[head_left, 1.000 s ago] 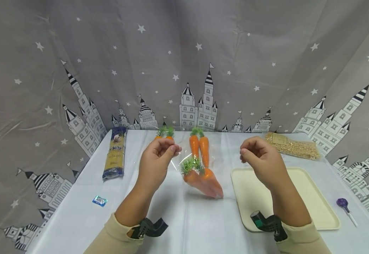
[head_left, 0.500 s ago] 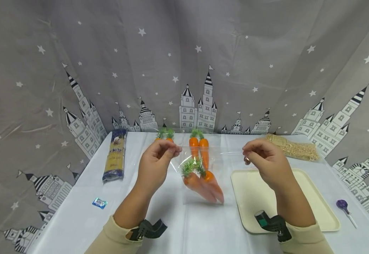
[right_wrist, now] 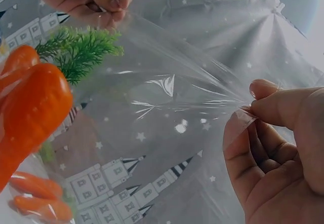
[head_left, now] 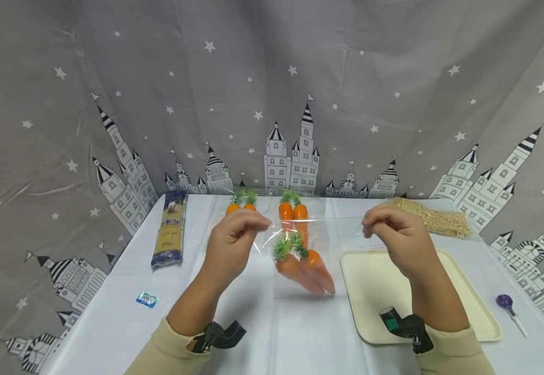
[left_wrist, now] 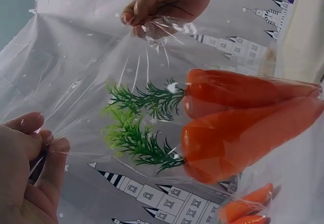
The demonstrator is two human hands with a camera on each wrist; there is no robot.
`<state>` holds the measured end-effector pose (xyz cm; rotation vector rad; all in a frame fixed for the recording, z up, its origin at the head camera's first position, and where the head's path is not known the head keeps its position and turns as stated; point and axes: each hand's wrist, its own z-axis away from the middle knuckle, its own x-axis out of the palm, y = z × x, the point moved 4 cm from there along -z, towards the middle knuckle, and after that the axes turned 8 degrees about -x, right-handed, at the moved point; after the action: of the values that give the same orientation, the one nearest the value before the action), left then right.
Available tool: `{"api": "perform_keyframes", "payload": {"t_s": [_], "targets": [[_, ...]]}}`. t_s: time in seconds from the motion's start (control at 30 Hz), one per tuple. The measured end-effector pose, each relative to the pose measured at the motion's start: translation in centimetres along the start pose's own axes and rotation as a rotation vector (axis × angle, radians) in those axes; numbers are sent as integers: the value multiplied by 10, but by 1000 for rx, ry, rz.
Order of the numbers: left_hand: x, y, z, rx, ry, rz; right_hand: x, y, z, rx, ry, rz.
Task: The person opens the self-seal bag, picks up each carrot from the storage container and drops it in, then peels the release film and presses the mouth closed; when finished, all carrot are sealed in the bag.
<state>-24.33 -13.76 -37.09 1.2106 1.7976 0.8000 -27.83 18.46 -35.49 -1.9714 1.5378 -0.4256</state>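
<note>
Both hands, left [head_left: 234,237] and right [head_left: 395,234], are raised apart, fingertips apparently pinched, forearms angled inward.

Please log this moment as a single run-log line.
left hand: pinches bag top | right hand: pinches bag top | bag: clear, stretched between hands, held above table | inside: two carrots | tray: at right
</note>
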Motion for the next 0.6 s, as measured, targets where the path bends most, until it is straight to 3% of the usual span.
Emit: {"api": "perform_keyframes", "payload": {"t_s": [0.2, 0.4, 0.6], "targets": [[4, -6, -1, 24, 5, -51, -1, 8, 2, 42, 7, 47], [10, -16, -1, -54, -5, -21, -2, 13, 3, 70, -15, 73], [12, -19, -1, -100, 0, -63, -4, 14, 3, 104, -35, 86]]}}
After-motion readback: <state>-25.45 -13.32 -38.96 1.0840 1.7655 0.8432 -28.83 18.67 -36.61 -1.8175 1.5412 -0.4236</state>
